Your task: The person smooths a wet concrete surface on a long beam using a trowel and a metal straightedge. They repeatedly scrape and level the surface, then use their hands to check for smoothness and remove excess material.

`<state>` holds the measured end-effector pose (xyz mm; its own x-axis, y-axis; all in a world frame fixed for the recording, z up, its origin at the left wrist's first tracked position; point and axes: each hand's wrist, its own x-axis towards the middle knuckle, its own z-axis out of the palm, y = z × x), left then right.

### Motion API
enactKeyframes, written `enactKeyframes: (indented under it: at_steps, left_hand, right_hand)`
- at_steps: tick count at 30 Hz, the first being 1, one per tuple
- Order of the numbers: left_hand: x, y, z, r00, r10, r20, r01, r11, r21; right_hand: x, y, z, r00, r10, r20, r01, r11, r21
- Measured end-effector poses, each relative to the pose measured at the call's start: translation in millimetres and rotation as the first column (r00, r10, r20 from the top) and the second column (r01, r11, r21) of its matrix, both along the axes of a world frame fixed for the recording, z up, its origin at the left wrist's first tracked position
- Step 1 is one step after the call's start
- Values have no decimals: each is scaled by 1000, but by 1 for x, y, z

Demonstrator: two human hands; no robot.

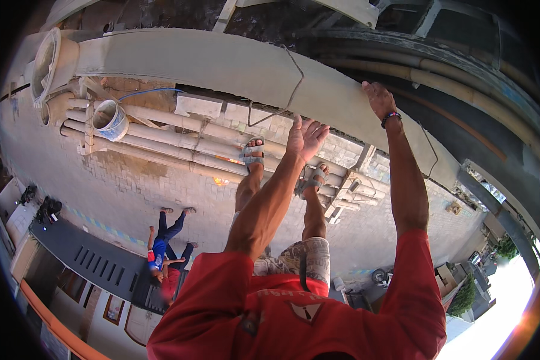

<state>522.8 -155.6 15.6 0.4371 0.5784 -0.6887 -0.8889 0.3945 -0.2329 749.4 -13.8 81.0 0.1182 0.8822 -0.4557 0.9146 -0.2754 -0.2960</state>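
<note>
My left hand [307, 138], palm up with fingers spread, is at the lower edge of a long grey plastered beam [210, 63]; whether it touches the beam is unclear. My right hand [379, 105], with a beaded bracelet on the wrist, grips the far edge of that beam further right. A bent wire [300, 78] lies across the beam left of my hands. Below, my sandalled feet [253, 156] rest on bundled bamboo poles [180, 141].
A white bucket [111, 126] sits on the poles at left. Two people [168, 240] are on the paved ground [108, 192] far below. Dark timbers and bamboo [438, 72] run behind the beam. A wooden crosspiece [348, 192] ties the poles at right.
</note>
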Motion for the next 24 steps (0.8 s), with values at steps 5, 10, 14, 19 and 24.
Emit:
enactKeyframes:
  at_steps: [5,10,14,19,24]
  left_hand:
    - [-4,-2,5,987,-117,-110,116,993,-7]
    - [-14,-15,56,726,-507,-464,501,853,-147]
    - [-10,-6,117,170,-109,-979,790,609,70]
    - [17,81,126,-129,649,-750,964,259,58]
    - [49,154,94,-251,748,-615,919,-14,-393]
  right_hand:
    - [-8,-5,7,989,116,94,-124,988,95]
    - [-16,-58,31,989,-85,-122,147,675,723]
    - [-44,-167,44,592,-420,-688,725,651,226]
    - [-81,-233,-19,210,-635,-743,724,612,-318]
    - [-100,-218,-81,67,-489,-870,773,577,-265]
